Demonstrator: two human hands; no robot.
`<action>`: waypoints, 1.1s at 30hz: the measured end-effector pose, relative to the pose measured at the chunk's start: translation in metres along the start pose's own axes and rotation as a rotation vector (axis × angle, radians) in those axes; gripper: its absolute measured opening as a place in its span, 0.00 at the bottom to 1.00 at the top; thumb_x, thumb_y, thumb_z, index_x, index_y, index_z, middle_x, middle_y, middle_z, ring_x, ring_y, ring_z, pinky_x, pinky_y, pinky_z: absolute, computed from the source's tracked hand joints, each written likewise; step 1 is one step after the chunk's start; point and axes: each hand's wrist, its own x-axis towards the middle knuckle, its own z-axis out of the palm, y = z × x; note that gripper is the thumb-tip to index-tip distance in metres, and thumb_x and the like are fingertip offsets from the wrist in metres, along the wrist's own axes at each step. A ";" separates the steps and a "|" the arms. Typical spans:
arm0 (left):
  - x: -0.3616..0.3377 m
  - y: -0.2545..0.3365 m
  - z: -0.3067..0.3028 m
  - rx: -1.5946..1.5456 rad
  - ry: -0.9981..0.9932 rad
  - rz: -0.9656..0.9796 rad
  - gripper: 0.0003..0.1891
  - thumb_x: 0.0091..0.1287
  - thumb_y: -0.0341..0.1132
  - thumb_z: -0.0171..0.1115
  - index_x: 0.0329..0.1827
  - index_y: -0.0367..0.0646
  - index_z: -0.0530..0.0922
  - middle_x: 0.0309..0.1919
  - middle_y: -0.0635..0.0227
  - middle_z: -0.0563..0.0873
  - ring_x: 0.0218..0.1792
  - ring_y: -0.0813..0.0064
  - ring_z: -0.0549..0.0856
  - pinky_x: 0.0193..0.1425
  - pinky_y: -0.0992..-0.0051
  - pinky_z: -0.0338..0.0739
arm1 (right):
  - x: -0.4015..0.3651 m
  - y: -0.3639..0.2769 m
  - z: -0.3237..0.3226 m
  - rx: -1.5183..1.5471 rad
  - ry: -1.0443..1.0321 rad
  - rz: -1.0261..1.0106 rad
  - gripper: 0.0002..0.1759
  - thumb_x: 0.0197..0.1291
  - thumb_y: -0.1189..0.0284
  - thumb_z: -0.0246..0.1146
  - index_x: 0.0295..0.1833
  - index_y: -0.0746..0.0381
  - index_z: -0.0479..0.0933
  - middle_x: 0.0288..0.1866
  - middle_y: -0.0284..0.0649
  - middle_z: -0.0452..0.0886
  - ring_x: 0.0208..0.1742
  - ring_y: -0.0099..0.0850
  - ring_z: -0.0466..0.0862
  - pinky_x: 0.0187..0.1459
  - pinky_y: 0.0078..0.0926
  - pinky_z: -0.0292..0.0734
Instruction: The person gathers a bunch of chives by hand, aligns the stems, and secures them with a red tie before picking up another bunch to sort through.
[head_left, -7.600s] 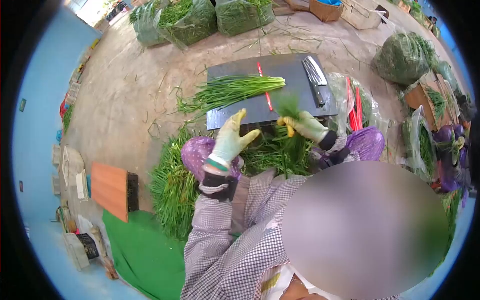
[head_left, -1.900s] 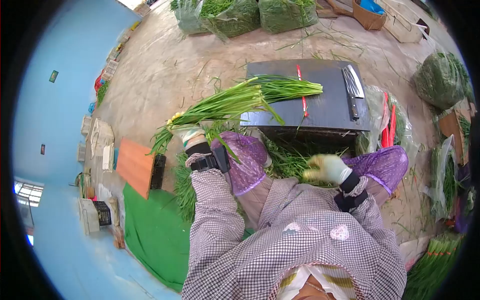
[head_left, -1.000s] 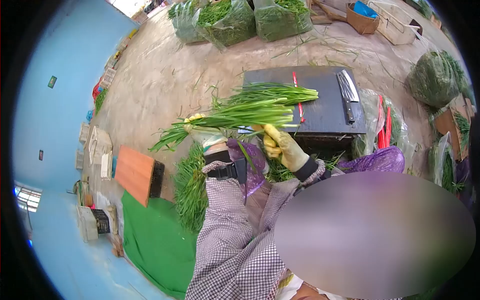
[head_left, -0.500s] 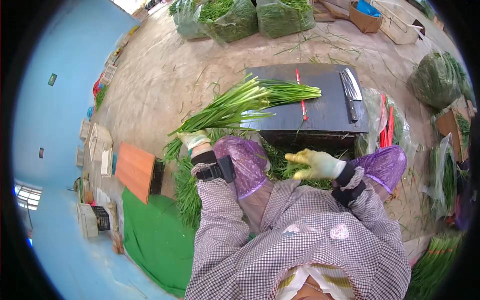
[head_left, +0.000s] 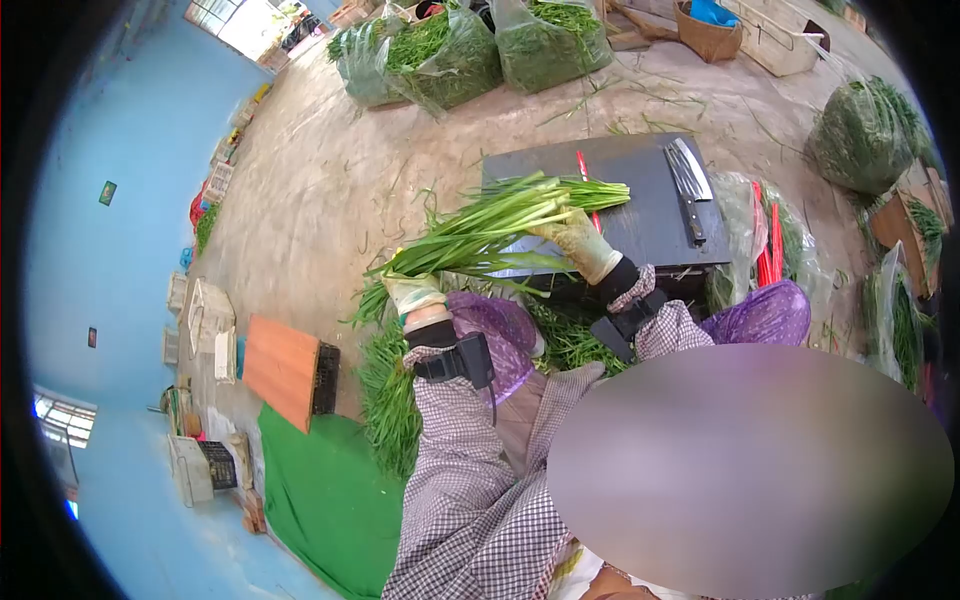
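Observation:
A bunch of garlic chives [head_left: 485,228], pale stems to the right and long green leaves to the left, is held between my two gloved hands. My left hand [head_left: 412,292] is closed around the leafy part. At the stem ends, my right hand [head_left: 582,246] has its fingers closed on the stalks; its fingertips are partly hidden. Another bundle of chives [head_left: 603,193] lies behind on the dark board [head_left: 650,235], across a red strip [head_left: 583,163]. A black-handled knife [head_left: 688,200] rests at the board's right side, with a wide shiny blade beside it.
Loose chives [head_left: 388,400] are heaped by my left leg. Clear bags of greens [head_left: 450,70] stand at the back, another bag [head_left: 865,140] at the right. Red strips [head_left: 770,240] hang right of the board. An orange-brown panel [head_left: 282,370] and green cloth [head_left: 325,500] are left.
My right hand has moved from above my lap up to the stem ends and closed on them. My left hand still holds the bunch. The view has shifted slightly.

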 end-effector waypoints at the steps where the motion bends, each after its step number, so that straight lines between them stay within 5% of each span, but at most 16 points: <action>1: -0.002 -0.009 0.017 -0.094 0.004 -0.022 0.09 0.77 0.38 0.53 0.46 0.45 0.79 0.42 0.65 0.87 0.46 0.67 0.83 0.52 0.64 0.77 | 0.001 0.002 0.002 0.084 0.026 0.007 0.16 0.67 0.74 0.66 0.58 0.66 0.80 0.53 0.36 0.86 0.51 0.25 0.82 0.56 0.24 0.76; 5: 0.002 -0.052 0.113 -1.082 0.074 -0.272 0.07 0.78 0.38 0.54 0.50 0.46 0.77 0.45 0.67 0.86 0.47 0.68 0.83 0.53 0.64 0.78 | -0.013 -0.002 0.014 0.161 0.224 0.144 0.14 0.71 0.73 0.60 0.58 0.64 0.80 0.51 0.36 0.86 0.53 0.24 0.81 0.58 0.24 0.73; 7: 0.006 -0.063 0.135 -1.342 0.122 -0.294 0.07 0.79 0.38 0.54 0.52 0.46 0.76 0.46 0.68 0.86 0.47 0.69 0.82 0.54 0.63 0.79 | -0.016 0.007 0.008 0.201 0.256 0.018 0.13 0.73 0.72 0.55 0.55 0.65 0.80 0.50 0.36 0.85 0.52 0.25 0.80 0.58 0.24 0.73; 10: 0.005 -0.060 0.108 -0.800 -0.033 -0.159 0.08 0.78 0.36 0.55 0.53 0.46 0.76 0.48 0.67 0.86 0.49 0.68 0.83 0.55 0.65 0.79 | -0.027 -0.015 0.012 0.309 0.218 -0.142 0.12 0.77 0.69 0.51 0.48 0.63 0.78 0.40 0.35 0.80 0.43 0.26 0.79 0.56 0.28 0.74; 13: 0.005 -0.106 0.182 -0.777 0.270 0.080 0.08 0.77 0.35 0.55 0.51 0.42 0.77 0.50 0.66 0.87 0.50 0.69 0.84 0.55 0.68 0.78 | -0.045 -0.025 -0.014 0.609 0.142 -0.182 0.13 0.79 0.65 0.50 0.45 0.61 0.75 0.34 0.32 0.74 0.36 0.23 0.75 0.54 0.31 0.75; 15: 0.003 -0.112 0.157 -0.570 0.263 0.164 0.09 0.77 0.36 0.55 0.50 0.41 0.78 0.50 0.66 0.87 0.50 0.68 0.84 0.54 0.67 0.78 | -0.058 -0.035 -0.048 0.670 0.122 -0.153 0.15 0.79 0.62 0.50 0.41 0.58 0.73 0.30 0.29 0.69 0.33 0.21 0.72 0.49 0.29 0.76; 19: 0.007 -0.067 0.086 -0.543 -0.069 -0.166 0.13 0.72 0.41 0.59 0.49 0.42 0.80 0.49 0.64 0.88 0.50 0.63 0.85 0.53 0.64 0.79 | -0.054 -0.036 -0.040 -0.052 0.318 0.035 0.18 0.77 0.59 0.55 0.54 0.62 0.79 0.47 0.33 0.84 0.41 0.17 0.78 0.41 0.20 0.74; 20: 0.015 -0.068 0.087 -0.289 -0.087 -0.103 0.15 0.68 0.45 0.62 0.48 0.44 0.83 0.48 0.63 0.89 0.50 0.59 0.86 0.52 0.62 0.79 | -0.047 -0.031 -0.043 -0.174 0.305 0.073 0.22 0.73 0.59 0.61 0.64 0.62 0.77 0.58 0.37 0.84 0.51 0.21 0.81 0.48 0.23 0.78; 21: 0.022 -0.067 0.089 -0.033 -0.100 -0.044 0.17 0.63 0.48 0.65 0.47 0.47 0.85 0.47 0.62 0.90 0.50 0.56 0.87 0.51 0.60 0.79 | -0.038 -0.022 -0.044 -0.212 0.271 0.071 0.23 0.72 0.60 0.63 0.64 0.63 0.77 0.58 0.38 0.84 0.53 0.24 0.81 0.51 0.25 0.78; 24: 0.016 -0.051 0.093 -0.556 -0.007 -0.007 0.13 0.73 0.42 0.57 0.49 0.42 0.80 0.46 0.65 0.88 0.47 0.64 0.85 0.54 0.64 0.77 | -0.007 0.016 -0.035 -0.226 0.067 0.037 0.25 0.67 0.62 0.69 0.64 0.64 0.77 0.59 0.40 0.83 0.59 0.31 0.81 0.60 0.28 0.76; 25: 0.015 -0.035 0.068 -0.457 -0.039 -0.008 0.12 0.75 0.41 0.55 0.49 0.41 0.80 0.45 0.66 0.88 0.47 0.65 0.84 0.54 0.64 0.76 | -0.002 0.024 -0.030 -0.170 -0.067 0.003 0.26 0.65 0.62 0.71 0.63 0.65 0.76 0.59 0.42 0.83 0.60 0.34 0.81 0.63 0.29 0.74; 26: 0.014 -0.018 0.041 -0.357 -0.070 -0.006 0.12 0.76 0.40 0.54 0.48 0.41 0.80 0.44 0.67 0.88 0.46 0.67 0.84 0.54 0.64 0.76 | -0.001 0.025 -0.026 -0.523 -0.044 -0.055 0.24 0.65 0.62 0.71 0.59 0.66 0.78 0.56 0.46 0.83 0.57 0.35 0.82 0.61 0.28 0.75; 29: 0.012 -0.003 0.030 -0.518 -0.064 -0.127 0.11 0.77 0.37 0.51 0.46 0.42 0.80 0.42 0.68 0.88 0.46 0.68 0.84 0.53 0.63 0.76 | 0.007 0.059 -0.032 -0.437 -0.073 -0.019 0.16 0.62 0.62 0.70 0.49 0.61 0.83 0.47 0.42 0.85 0.49 0.38 0.84 0.51 0.31 0.78; 30: 0.018 -0.037 0.062 -0.102 0.087 0.108 0.15 0.61 0.43 0.69 0.46 0.45 0.83 0.41 0.63 0.89 0.44 0.58 0.86 0.49 0.61 0.78 | 0.003 0.058 -0.032 -0.634 -0.062 -0.227 0.15 0.63 0.62 0.69 0.48 0.61 0.83 0.45 0.42 0.85 0.48 0.39 0.84 0.50 0.32 0.78; 32: 0.017 -0.045 0.098 -0.710 0.154 0.012 0.11 0.70 0.41 0.60 0.44 0.43 0.80 0.41 0.66 0.87 0.45 0.65 0.85 0.50 0.64 0.77 | -0.011 0.048 -0.036 -1.012 -0.033 -0.656 0.13 0.64 0.63 0.67 0.47 0.61 0.84 0.42 0.41 0.85 0.46 0.40 0.84 0.48 0.34 0.78; 33: 0.013 -0.048 0.105 -0.729 0.142 -0.013 0.10 0.72 0.40 0.58 0.44 0.43 0.79 0.41 0.67 0.87 0.45 0.67 0.84 0.50 0.65 0.77 | -0.019 0.043 -0.035 -0.985 -0.010 -0.542 0.12 0.65 0.64 0.66 0.46 0.61 0.84 0.42 0.42 0.85 0.46 0.41 0.84 0.48 0.35 0.78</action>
